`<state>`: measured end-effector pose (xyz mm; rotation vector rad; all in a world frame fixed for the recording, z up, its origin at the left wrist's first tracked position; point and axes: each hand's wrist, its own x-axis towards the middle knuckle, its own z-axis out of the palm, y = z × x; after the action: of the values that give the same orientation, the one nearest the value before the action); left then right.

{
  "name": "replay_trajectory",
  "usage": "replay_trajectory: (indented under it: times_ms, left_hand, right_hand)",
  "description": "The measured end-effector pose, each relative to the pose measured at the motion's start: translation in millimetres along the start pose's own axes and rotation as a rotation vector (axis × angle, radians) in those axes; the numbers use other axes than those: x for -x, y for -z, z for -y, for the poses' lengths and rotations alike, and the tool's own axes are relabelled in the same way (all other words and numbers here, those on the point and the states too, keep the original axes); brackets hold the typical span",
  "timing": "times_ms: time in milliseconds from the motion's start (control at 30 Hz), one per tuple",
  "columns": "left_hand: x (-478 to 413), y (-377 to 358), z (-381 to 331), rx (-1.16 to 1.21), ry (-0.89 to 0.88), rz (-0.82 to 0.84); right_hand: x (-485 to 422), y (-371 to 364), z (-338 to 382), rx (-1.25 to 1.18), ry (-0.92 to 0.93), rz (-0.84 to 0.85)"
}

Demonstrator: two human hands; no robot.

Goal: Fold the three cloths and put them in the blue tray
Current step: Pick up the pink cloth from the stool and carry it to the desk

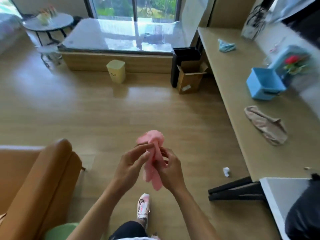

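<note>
- wood floor (121,108) fills the middle of the room, broad and bare in front of the person.
- long counter (242,104) runs along the right side; its near edge borders the open floor.
- blue tray (264,84) sits on the counter near the wall, tilted.
- beige cloth (266,125) lies crumpled on the counter, nearer than the tray; teal cloth (226,45) lies well beyond it.
- pink cloth (154,160) hangs in the air over the floor, away from the counter.
- left hand (129,167) pinches the pink cloth, fingers closed on its upper part.
- right hand (170,170) grips the same cloth from the other side.
- orange sofa (39,179) bounds the left; bin (116,71) and box (190,78) stand far off by the window bench.
</note>
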<state>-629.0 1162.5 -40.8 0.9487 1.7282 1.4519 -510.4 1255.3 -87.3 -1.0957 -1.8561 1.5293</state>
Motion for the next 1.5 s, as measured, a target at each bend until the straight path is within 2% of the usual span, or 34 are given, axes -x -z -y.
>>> replay_trajectory:
  times_ms: [200, 433, 667, 1133, 1333, 1500]
  left_hand:
    - [-108, -42, -18, 0.036, -0.069, 0.083]
    - [-264, -77, -26, -0.081, -0.132, 0.187]
    - [-406, -128, -57, -0.135, -0.215, 0.304]
    - [-633, -227, -93, -0.16, -0.205, 0.066]
    - [-721, -253, -97, -0.131, -0.207, 0.103]
    - [-810, -275, -90, -0.081, -0.238, 0.241]
  right_hand:
    - [-93, 54, 16, -0.084, -0.027, -0.17]
    - [-227, 120, 41, -0.173, -0.045, -0.304]
    - [-335, 182, 73, -0.186, -0.011, -0.373]
    - [-553, 294, 64, -0.2, 0.039, -0.32]
    - [-630, 327, 58, -0.248, 0.017, -0.403]
    - [-702, 352, 52, -0.296, -0.025, -0.537]
